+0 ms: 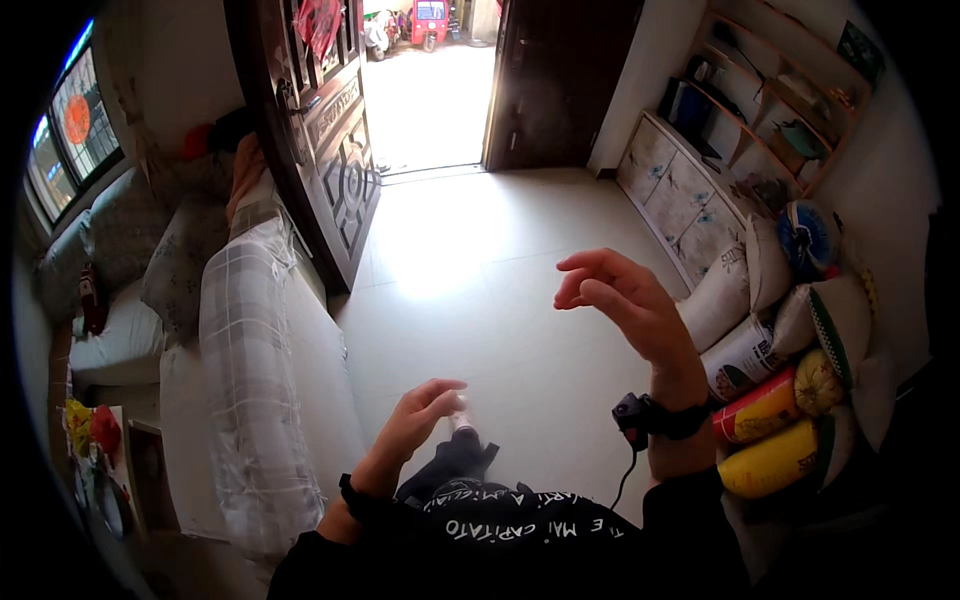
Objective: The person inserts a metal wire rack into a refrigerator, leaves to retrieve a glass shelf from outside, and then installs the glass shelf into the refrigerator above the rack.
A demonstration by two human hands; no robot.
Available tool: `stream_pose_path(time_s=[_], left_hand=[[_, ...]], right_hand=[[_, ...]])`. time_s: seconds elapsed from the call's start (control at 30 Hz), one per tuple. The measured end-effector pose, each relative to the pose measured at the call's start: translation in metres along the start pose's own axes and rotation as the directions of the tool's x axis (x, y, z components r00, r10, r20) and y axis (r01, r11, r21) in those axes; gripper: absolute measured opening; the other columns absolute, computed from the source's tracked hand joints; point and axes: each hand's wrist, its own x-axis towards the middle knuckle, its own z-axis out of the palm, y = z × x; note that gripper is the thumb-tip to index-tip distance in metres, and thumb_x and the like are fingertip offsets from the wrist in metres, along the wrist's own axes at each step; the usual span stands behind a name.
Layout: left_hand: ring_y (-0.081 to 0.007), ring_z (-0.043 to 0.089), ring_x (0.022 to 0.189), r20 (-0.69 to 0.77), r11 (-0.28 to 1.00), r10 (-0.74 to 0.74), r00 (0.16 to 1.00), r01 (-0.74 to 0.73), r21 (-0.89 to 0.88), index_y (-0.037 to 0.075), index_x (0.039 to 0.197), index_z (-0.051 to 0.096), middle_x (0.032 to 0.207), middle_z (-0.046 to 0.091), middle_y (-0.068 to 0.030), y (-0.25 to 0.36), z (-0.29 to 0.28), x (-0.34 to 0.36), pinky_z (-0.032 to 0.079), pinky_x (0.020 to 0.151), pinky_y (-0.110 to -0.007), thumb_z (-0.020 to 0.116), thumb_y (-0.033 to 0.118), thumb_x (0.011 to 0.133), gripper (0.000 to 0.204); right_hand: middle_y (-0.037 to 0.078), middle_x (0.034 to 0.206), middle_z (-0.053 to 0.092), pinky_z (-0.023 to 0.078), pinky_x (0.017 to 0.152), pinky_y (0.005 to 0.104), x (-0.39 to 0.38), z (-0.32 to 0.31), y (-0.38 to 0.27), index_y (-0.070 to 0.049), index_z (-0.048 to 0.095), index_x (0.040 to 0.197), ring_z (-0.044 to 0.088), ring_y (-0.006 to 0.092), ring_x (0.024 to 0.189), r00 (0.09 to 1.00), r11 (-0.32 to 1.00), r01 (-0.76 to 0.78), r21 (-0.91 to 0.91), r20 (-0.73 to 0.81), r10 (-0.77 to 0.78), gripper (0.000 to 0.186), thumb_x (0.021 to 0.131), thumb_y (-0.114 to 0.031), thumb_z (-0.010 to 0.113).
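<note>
My left hand [425, 405] hangs low at the centre above the tiled floor [520, 360], fingers loosely bent and holding nothing, with my shoe [462, 426] partly visible just beyond it. My right hand [625, 305] is raised higher at the right, fingers curved and apart, also empty. A black device [632, 420] with a cable is strapped on my right wrist. Past my hands stands an open carved dark wooden door [340, 180], with bright daylight in the doorway.
At left are a sofa with a plaid cover [245, 330] and a small table with bags. At right, several stacked sacks [765, 460] lie before a low cabinet [680, 210] under wooden shelves [810, 130]. Vehicles [430, 22] stand outside.
</note>
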Motion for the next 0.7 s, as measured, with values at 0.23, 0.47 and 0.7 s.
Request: stream_pose_path(time_s=[0.23, 0.47, 0.7], left_hand=[[-0.0095, 0.055, 0.084, -0.138, 0.998, -0.016, 0.990, 0.007, -0.066, 0.003, 0.104, 0.055, 0.085, 0.058, -0.0026, 0.051, -0.070, 0.233, 0.044, 0.081, -0.025, 0.048, 0.023, 0.091, 0.025], [-0.0162, 0.056, 0.085, 0.005, 0.999, -0.049, 0.999, 0.049, -0.015, -0.002, 0.100, 0.057, 0.085, 0.060, -0.0091, 0.101, -0.133, 0.473, 0.044, 0.078, -0.028, 0.050, 0.020, 0.087, 0.027], [-0.0099, 0.056, 0.082, -0.114, 0.998, -0.043, 0.993, 0.037, -0.055, 0.004, 0.091, 0.056, 0.084, 0.057, -0.0022, 0.156, -0.235, 0.674, 0.044, 0.078, -0.024, 0.056, 0.018, 0.087, 0.014]], right_hand=[[0.008, 0.083, 0.064, 0.046, 0.073, 0.0264, 0.145, -0.080, 0.166, -0.002, 0.056, 0.104, 0.060, 0.0161, 0.079, 0.961, 0.961, -0.268, -0.070, 0.053, 0.272, 0.025, 0.090, -0.020, 0.047], [0.003, 0.076, 0.058, 0.047, 0.076, 0.0259, 0.235, -0.227, 0.268, -0.002, 0.056, 0.098, 0.057, 0.0120, 0.074, 0.687, 0.818, -0.362, 0.448, -0.466, 0.558, 0.019, 0.088, -0.015, 0.046], [0.002, 0.076, 0.055, 0.047, 0.073, 0.0251, 0.487, -0.328, 0.367, -0.005, 0.054, 0.096, 0.055, 0.0103, 0.072, 0.720, 0.851, -0.321, 0.416, -0.476, 0.505, 0.015, 0.087, -0.014, 0.046]])
